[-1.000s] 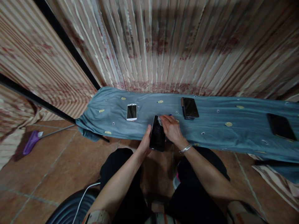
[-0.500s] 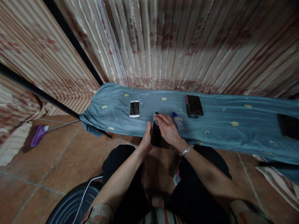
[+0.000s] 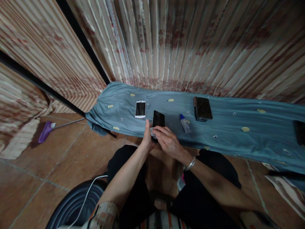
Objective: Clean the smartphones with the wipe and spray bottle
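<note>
My left hand (image 3: 146, 139) grips a black phone (image 3: 158, 119) by its lower left edge and holds it upright over the near edge of a blue cloth (image 3: 228, 133). My right hand (image 3: 166, 140) presses a small pale wipe (image 3: 152, 131) against the phone's lower end, fingers curled on it. A silver bracelet (image 3: 190, 164) circles my right wrist. On the cloth just right of the phone lies a small clear bottle (image 3: 185, 124) with a blue cap.
A white phone (image 3: 140, 109) lies on the cloth to the left, a dark phone stack (image 3: 202, 108) to the right, another dark device (image 3: 300, 133) at the far right edge. Striped curtains (image 3: 181, 41) hang behind. A purple broom (image 3: 49, 128) lies on the tiled floor at left.
My right hand slid with the wipe from the phone's top end down to its lower end. The view drifted, uncovering the small bottle to the right.
</note>
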Action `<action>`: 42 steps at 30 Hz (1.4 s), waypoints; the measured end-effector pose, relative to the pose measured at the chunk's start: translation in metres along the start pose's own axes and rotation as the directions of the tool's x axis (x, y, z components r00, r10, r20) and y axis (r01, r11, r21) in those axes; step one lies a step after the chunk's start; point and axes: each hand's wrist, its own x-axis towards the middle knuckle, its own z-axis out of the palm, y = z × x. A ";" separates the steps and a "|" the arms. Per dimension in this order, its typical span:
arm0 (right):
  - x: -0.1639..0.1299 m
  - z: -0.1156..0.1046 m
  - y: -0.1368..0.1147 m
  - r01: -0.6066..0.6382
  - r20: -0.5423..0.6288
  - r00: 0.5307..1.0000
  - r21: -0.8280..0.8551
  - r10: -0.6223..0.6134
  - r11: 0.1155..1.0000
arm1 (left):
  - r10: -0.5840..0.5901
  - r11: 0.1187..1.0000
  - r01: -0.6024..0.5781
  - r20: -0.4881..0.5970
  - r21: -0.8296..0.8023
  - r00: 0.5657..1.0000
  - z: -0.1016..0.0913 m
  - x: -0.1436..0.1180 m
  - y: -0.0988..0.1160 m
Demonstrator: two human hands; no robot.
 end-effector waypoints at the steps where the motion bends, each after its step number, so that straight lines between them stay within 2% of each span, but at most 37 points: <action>1: -0.001 0.001 -0.002 0.015 -0.011 1.000 0.021 -0.015 1.000 | 0.008 1.000 -0.008 0.011 -0.011 1.000 0.000 0.000 0.002; 5: -0.003 0.002 -0.007 0.054 -0.030 0.998 0.090 -0.052 0.994 | -0.023 0.999 0.024 0.055 -0.023 0.998 -0.001 0.001 0.007; 8: -0.002 0.002 -0.009 0.054 -0.012 0.999 0.104 -0.053 0.993 | -0.050 0.999 0.051 0.045 -0.006 0.998 -0.003 0.001 0.009; 13: -0.001 -0.002 -0.005 0.059 -0.013 0.998 0.079 -0.058 0.995 | 0.007 1.000 -0.007 0.015 -0.016 1.000 -0.006 0.004 0.018; 17: -0.003 -0.006 0.002 0.032 -0.025 0.999 0.054 -0.031 0.998 | 0.055 0.997 -0.053 0.042 -0.050 0.998 -0.010 0.006 0.027; 20: -0.006 -0.010 0.006 -0.017 -0.029 0.999 0.072 0.019 0.997 | 0.047 0.997 -0.043 0.064 -0.071 0.997 -0.011 0.006 0.030; 27: -0.006 -0.014 0.021 -0.159 -0.048 0.984 0.191 0.171 0.969 | -0.040 0.999 0.042 0.084 -0.020 0.996 -0.001 -0.002 0.021; 34: 0.002 -0.014 0.041 -0.253 -0.099 0.958 0.137 0.267 0.958 | -0.008 1.000 0.007 0.037 0.026 0.999 0.001 -0.004 0.007; 42: 0.012 -0.020 0.061 -0.318 -0.201 0.923 0.084 0.329 0.944 | -0.059 0.993 0.048 0.093 0.111 0.994 -0.001 -0.010 0.001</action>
